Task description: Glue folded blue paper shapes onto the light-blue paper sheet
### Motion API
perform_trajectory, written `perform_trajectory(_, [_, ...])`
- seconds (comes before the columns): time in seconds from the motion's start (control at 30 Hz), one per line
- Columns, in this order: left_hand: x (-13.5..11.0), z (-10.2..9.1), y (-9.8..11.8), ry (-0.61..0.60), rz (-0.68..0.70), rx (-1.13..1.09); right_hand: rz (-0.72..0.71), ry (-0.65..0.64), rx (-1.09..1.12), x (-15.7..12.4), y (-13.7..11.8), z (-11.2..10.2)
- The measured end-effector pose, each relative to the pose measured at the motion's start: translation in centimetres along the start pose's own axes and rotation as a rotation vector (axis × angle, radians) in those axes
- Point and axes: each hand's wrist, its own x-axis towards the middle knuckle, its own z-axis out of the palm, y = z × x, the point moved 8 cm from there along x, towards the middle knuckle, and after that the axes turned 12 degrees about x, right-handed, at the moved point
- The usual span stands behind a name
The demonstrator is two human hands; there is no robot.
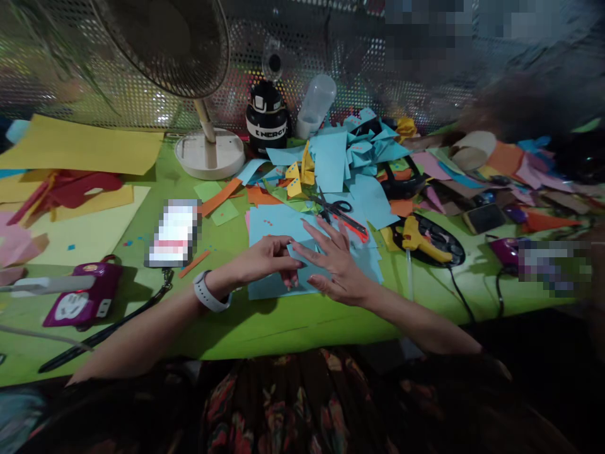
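A light blue sheet of paper (274,227) lies on the green table (265,321) in front of me. My left hand (267,258), with a white watch on its wrist, pinches a folded edge of that sheet with curled fingers. My right hand (333,261) lies flat on the same sheet, fingers spread, pressing it down next to the fold. Black-handled scissors (333,208) lie just beyond my right hand on more blue paper.
A yellow glue gun (420,239) rests on a black stand to the right. A heap of blue paper scraps (359,148), a fan base (210,154), a black can (267,123), a phone (174,232), a purple case (85,296) and yellow sheets (85,151) surround the work.
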Motion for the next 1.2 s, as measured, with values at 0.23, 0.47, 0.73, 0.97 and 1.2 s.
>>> perform_trajectory(0.23, [0.0,0.1,-0.5,-0.02,-0.02,0.174,0.103,0.097,0.221,0.6,0.9,-1.2])
perform_trajectory(0.47, [-0.2,-0.5,-0.1,-0.025,-0.006,0.191,0.166,0.045,0.294,1.6,2.2,-1.0])
perform_trajectory(0.73, [-0.5,-1.0,0.1,-0.067,-0.013,0.123,0.331,0.031,0.525,1.9,3.6,-1.3])
perform_trajectory(0.97, [-0.4,-0.8,-0.4,-0.064,-0.052,0.102,0.347,0.014,0.59,2.0,3.4,-1.1])
perform_trajectory(1.2, [-0.4,-0.8,-0.3,-0.073,-0.049,0.111,0.367,0.014,0.629,1.9,3.8,-0.8])
